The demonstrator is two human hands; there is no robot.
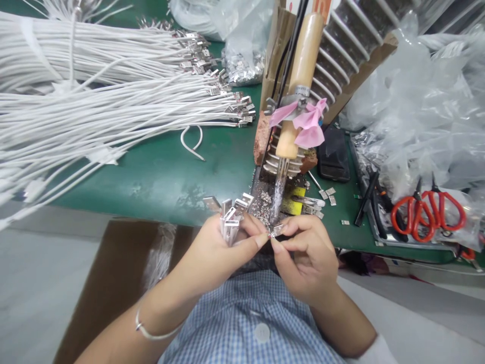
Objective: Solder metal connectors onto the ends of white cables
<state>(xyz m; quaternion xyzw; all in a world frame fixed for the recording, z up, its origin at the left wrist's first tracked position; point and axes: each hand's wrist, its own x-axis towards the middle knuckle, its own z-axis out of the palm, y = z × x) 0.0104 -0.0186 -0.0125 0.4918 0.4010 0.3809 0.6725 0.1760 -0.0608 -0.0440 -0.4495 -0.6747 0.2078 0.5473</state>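
My left hand [212, 255] is closed around several silver USB plugs [230, 218], which stick up between thumb and fingers. Its thumb and fingertip also meet just below the soldering iron's tip, where any wire end is too small to make out. Between the fingertips of my right hand [308, 255] is one small metal USB connector [278, 230], close against the left thumb. Directly above both hands, the soldering iron [301, 65] points downward in a fixed mount, pink cloth tied around its wooden handle. Its tip ends right by the connector.
Bundles of white cables [113, 111] with USB ends cover the table's left side. A bag of metal connectors [244, 65] lies behind. To the right are a black phone [333, 154], red-handled scissors [413, 217], a yellow sponge [293, 202], loose connector shells [330, 192] and plastic bags [417, 101].
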